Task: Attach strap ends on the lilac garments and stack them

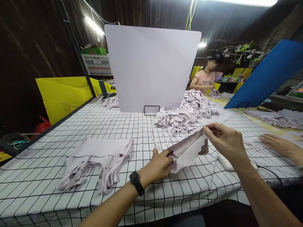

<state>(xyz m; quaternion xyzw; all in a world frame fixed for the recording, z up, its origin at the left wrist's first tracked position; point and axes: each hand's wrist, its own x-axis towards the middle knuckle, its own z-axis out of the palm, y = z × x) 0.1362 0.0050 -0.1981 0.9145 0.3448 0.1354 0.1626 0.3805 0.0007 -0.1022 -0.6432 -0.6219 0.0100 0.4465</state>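
Note:
A pale lilac fabric piece (189, 151) stretches between my two hands above the checked tablecloth. My left hand (159, 164), with a black watch on its wrist, is closed on the lower left end of the cloth. At the upper right corner my right hand (224, 138) pinches the edge between thumb and fingers. To the left of my hands lies a neat stack of similar fabric pieces (99, 151), with straps hanging toward me. Behind the held piece sits a loose, crumpled heap of the same fabric (177, 119).
A white panel (153, 69) stands upright at the table's back, and a blue panel (265, 75) leans at right. A white power strip (227, 162) with a cable lies near my right forearm. Another person's hand (279, 145) rests at right; a person (205, 77) sits farther back.

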